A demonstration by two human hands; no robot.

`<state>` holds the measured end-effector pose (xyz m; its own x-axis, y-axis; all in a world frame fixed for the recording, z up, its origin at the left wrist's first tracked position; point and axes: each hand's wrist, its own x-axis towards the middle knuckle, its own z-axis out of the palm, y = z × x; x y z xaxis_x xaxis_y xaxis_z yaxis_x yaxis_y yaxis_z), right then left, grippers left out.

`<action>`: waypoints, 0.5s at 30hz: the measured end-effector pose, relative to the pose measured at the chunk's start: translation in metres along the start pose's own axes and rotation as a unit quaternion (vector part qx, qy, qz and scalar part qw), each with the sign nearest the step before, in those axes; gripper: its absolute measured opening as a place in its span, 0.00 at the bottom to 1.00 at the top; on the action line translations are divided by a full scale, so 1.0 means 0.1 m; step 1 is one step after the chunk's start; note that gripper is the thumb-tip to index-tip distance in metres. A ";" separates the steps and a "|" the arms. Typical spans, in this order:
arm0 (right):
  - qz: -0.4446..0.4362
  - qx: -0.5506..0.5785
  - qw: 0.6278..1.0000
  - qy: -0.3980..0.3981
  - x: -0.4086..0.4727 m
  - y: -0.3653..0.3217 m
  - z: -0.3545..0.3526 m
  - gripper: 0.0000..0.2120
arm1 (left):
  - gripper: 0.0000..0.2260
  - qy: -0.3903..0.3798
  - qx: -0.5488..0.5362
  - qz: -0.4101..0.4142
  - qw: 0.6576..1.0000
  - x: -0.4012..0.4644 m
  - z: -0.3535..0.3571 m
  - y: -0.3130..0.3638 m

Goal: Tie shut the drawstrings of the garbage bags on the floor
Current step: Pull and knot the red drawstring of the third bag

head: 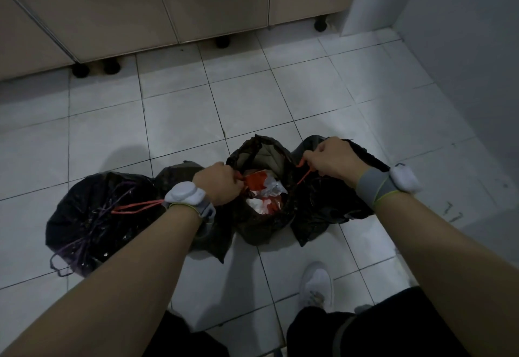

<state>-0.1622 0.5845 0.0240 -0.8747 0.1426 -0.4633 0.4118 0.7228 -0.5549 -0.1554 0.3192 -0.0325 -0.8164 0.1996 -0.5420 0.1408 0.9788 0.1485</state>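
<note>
Both hands clench the orange drawstring of the open black bag [261,216] between them: left hand [217,184] at its near rim, right hand [330,158] at the far side. Risk: uneven pulling could tear the thin plastic or spill the wrappers [262,188].

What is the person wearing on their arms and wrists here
Both forearms are bare, with no sleeves. The left wrist carries a rounded white device on a grey strap edged in yellow-green. The right wrist has a wider grey band with the same yellow-green trim and a similar white device.
</note>
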 end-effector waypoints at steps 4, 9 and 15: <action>0.003 -0.010 1.000 -0.003 0.00 0.00 -0.01 0.20 | 0.24 0.070 0.068 -0.025 0.995 0.03 0.08 -0.03; 0.005 -0.019 1.000 -0.003 -0.02 -0.01 -0.01 0.19 | 0.18 0.098 0.056 0.011 0.994 0.02 0.11 -0.12; 0.003 -0.015 1.000 0.011 -0.04 -0.06 0.00 0.21 | 0.24 0.148 0.033 0.094 0.984 0.00 0.12 -0.13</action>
<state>-0.1608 0.5796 0.0290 -0.8776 0.1617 -0.4514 0.4099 0.7413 -0.5315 -0.1506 0.3066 -0.0450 -0.8986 0.3646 -0.2440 0.3326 0.9288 0.1632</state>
